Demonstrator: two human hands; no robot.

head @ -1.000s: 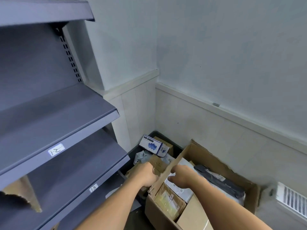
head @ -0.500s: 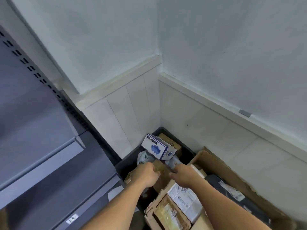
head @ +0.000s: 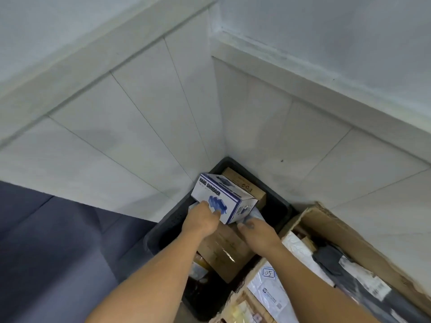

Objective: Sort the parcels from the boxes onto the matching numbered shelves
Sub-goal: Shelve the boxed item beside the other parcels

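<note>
- Two hands of mine reach into the black bin (head: 163,231).
- Shredder box (head: 224,197) lies tilted atop the bin's parcels (head: 224,249).
- Left hand (head: 201,221) grips its near face.
- Right hand (head: 258,233) at its corner; hold unclear.

Hands: two, left hand (head: 201,221) and right hand (head: 257,231), both bare.

Containers: two. One dark bin (head: 166,226) in the corner and one open cardboard carton (head: 338,231) just right of it.

In the bin: one white-and-blue box (head: 224,194) (printed HAND SHREDDER). Two brown ones are in plain sight, a rear brown parcel (head: 245,186) and a taped brown parcel (head: 224,250). More lie beneath, too hidden to count.

In the carton: one white mailer (head: 268,290) marked 05 and one black bag (head: 328,262). Others are cut off at the frame edge.

Shelving: one grey shelf (head: 46,252), far left.
</note>
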